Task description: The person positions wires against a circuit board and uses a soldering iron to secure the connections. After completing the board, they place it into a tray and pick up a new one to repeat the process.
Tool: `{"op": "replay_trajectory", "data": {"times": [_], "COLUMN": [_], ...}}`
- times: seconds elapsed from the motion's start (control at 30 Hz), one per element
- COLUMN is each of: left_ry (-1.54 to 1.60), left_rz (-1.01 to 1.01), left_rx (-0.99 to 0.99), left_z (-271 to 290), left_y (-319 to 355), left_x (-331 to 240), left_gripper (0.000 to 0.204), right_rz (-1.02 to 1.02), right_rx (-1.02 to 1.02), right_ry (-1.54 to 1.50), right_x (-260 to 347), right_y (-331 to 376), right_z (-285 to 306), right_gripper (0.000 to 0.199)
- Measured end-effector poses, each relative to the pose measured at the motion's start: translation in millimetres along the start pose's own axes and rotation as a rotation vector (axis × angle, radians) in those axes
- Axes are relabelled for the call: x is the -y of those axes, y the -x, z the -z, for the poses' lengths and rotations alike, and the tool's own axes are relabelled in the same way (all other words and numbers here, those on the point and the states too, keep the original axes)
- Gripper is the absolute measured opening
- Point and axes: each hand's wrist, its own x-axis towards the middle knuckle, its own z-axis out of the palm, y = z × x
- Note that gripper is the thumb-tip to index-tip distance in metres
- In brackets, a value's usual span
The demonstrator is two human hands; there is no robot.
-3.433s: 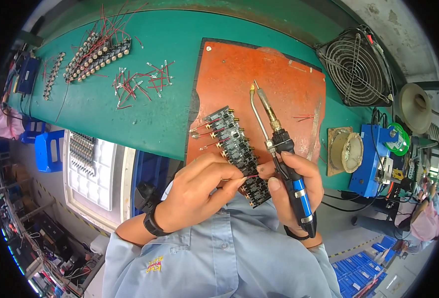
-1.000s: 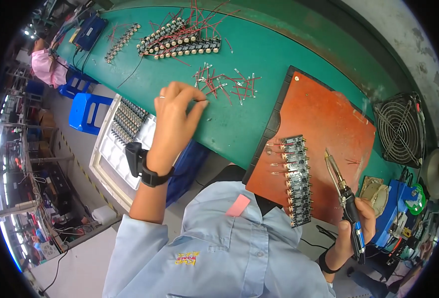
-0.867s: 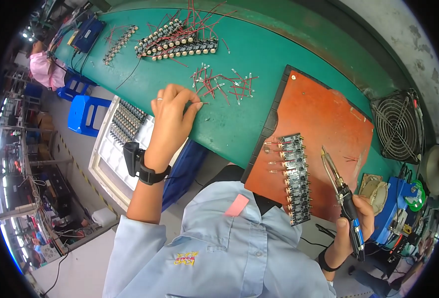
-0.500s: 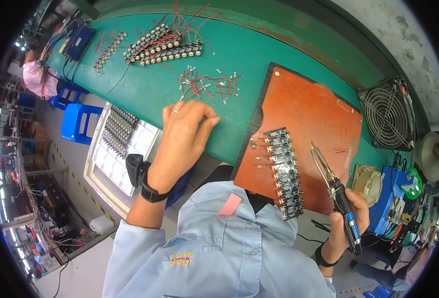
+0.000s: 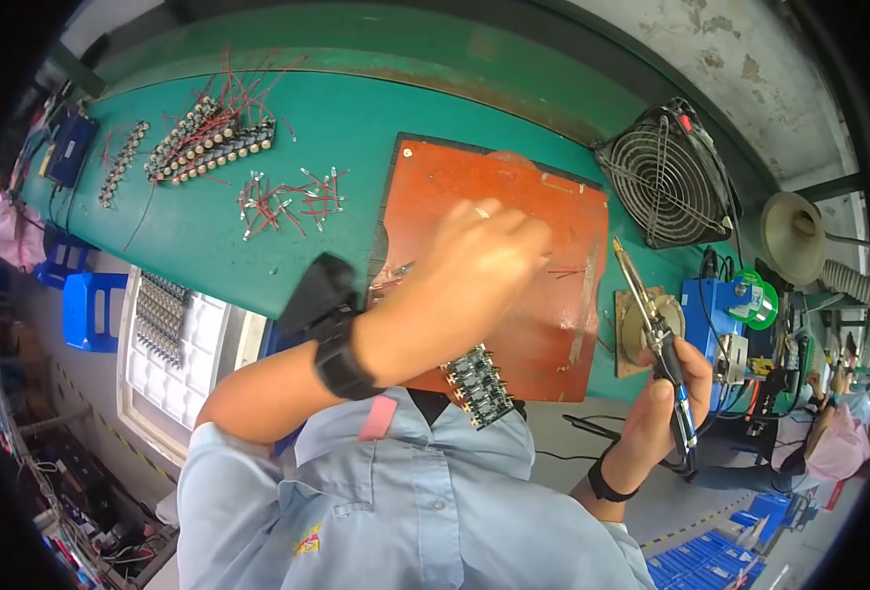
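My right hand [image 5: 648, 425] grips a soldering iron [image 5: 673, 376] by its black and blue handle, its metal tip pointing up and away. Slightly blurred, my left hand [image 5: 484, 264] is over the orange mat [image 5: 474, 182] with its fingers curled; the fingertips and anything in them are hidden. Short red wires [image 5: 567, 270] lie on the mat just right of these fingers. Under my left wrist a strip of black circuit boards [image 5: 478, 387] sticks out at the mat's near edge. My hand and forearm cover the rest of the strip.
Loose red wire pieces [image 5: 270, 203] lie on the green table [image 5: 356, 113], with wired board strips [image 5: 223, 147] farther left. A fan [image 5: 666, 177] stands behind the mat. A round holder [image 5: 641, 332] and blue machine [image 5: 700, 310] with a green spool [image 5: 757, 300] are right. A white tray [image 5: 194, 383] is left.
My left hand has moved right from beside the loose wires to over the orange mat, covering much of the board strip. The view has shifted right. My right hand still holds the soldering iron.
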Motion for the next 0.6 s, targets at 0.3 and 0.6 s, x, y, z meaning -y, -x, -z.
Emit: {"op": "replay_trajectory", "data": {"times": [0.3, 0.6], "left_ry": [-0.153, -0.345], "left_rz": [0.386, 0.672], "left_rx": [-0.27, -0.21], "left_z": [87, 112], "left_y": [53, 136], "left_x": [37, 96], "left_gripper": [0.007, 0.008], "right_rz": [-0.079, -0.06], "right_rx": [0.023, 0.172], "right_ry": [-0.05, 0.02], "right_x": [-20, -24], "right_y": [6, 6], "right_z": [15, -9], "right_gripper": [0.057, 0.055]}}
